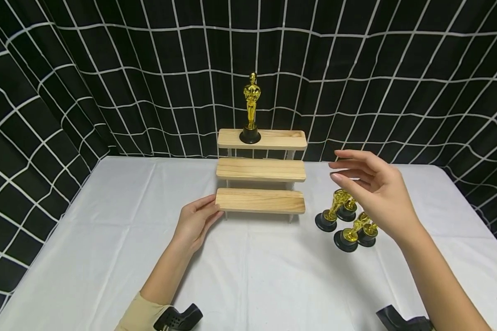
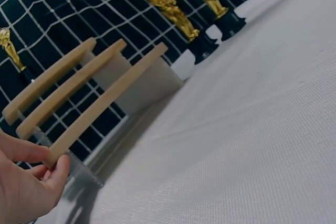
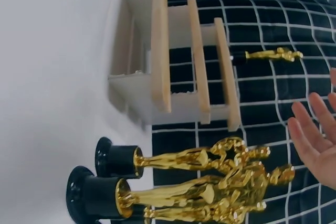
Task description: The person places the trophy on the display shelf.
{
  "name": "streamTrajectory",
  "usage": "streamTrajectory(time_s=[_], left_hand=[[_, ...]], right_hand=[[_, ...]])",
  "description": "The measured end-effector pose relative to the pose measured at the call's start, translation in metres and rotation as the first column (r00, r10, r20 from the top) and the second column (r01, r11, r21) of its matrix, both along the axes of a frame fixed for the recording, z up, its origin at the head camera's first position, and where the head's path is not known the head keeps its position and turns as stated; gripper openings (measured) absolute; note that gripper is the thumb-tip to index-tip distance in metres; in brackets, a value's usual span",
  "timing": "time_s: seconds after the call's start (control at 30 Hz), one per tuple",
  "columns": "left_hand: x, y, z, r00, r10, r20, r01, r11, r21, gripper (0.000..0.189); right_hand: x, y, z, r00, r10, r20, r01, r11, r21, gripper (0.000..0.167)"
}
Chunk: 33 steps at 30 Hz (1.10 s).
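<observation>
Wooden stand point(image 1: 261, 201) at frame centre, lowest tier pinched by left hand point(image 1: 195, 224)

On my head feed, one gold statuette point(image 1: 251, 102) stands on its top tier, upper centre. The right hand point(image 1: 381, 191), fingers loosely parted and empty, hangs right of centre, partly hiding four more statuettes point(image 1: 350, 235) on white cloth point(image 1: 107, 239).

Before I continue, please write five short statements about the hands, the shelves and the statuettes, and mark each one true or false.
1. The left hand pinches the left end of the lowest shelf. True.
2. One statuette stands on the top shelf. True.
3. The right hand grips a statuette. False: the right hand holds nothing.
4. Two statuettes stand on the middle shelf. False: no statuette stands on the middle shelf.
5. Four statuettes stand on the white cloth. True.
</observation>
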<state>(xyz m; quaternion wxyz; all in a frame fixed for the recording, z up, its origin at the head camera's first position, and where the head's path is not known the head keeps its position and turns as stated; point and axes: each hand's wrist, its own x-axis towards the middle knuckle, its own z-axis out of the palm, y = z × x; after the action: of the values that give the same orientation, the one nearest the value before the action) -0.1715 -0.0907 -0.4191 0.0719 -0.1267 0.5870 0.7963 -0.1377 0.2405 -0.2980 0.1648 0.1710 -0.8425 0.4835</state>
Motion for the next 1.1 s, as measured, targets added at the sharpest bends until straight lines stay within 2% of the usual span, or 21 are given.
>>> streamTrajectory(time_s=[0.4, 0.7, 0.93, 1.1], left_hand=[[-0.001, 0.001, -0.002, 1.000, 0.004, 0.006, -0.004, 1.000, -0.001, 0.044], [0.000, 0.000, -0.002, 1.000, 0.003, 0.007, -0.003, 1.000, 0.007, 0.044], [0.000, 0.000, -0.002, 1.000, 0.009, 0.008, -0.009, 1.000, 0.014, 0.044], [-0.001, 0.001, -0.002, 1.000, 0.013, 0.015, -0.013, 1.000, 0.014, 0.045]], right_hand=[[0.013, 0.024, -0.019, 1.000, -0.011, 0.011, 0.011, 1.000, -0.004, 0.046], [0.016, 0.038, -0.031, 0.999, 0.043, 0.024, -0.041, 0.994, -0.098, 0.051], [0.019, 0.051, -0.038, 0.996, 0.053, 0.069, -0.052, 0.998, -0.028, 0.055], [0.020, 0.060, -0.044, 0.988, 0.101, 0.116, -0.096, 0.994, -0.043, 0.057]])
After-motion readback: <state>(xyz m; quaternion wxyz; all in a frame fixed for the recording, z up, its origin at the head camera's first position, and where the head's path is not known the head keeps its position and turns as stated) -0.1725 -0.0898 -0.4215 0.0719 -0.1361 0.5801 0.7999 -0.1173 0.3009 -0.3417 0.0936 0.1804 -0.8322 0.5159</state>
